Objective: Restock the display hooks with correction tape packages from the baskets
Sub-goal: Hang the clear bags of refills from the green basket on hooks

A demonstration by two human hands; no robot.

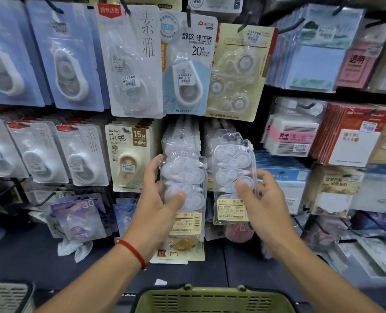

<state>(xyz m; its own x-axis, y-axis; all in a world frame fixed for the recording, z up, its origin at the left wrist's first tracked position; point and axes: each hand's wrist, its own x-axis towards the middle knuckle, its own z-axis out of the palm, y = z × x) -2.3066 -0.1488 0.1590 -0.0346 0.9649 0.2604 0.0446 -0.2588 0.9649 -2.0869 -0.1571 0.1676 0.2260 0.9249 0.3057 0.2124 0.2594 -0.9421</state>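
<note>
Left hand: the left hand (162, 195) sits just left of frame centre, fingers behind and thumb across the front of a clear multi-pack of correction tape (184, 188), gripping it against the stock hanging behind.
Right hand: the right hand (263, 199) at centre right pinches a second clear pack (232, 177), thumb on the front, fingers curled round its right edge.
Where the packs are: both are held up at the middle row of the display, side by side and just apart, in front of two columns of matching packs; the hook ends there are hidden.
Green basket: the basket (212, 299) lies at the bottom centre, below the forearms; its contents are out of view.
Risk, missed hook: the hang holes are hidden behind the upper-row carded tapes (187, 64), so a pack may be pushed beside the hook and drop.
Risk, slip: the wrap looks smooth, and the right hand's edge pinch seems light.
Risk, knock: lifting either pack could nudge the beige carded pack (129, 154) to the left.
Risk, wrong column: the two packs look alike, so mixing hooks is easy.
</note>
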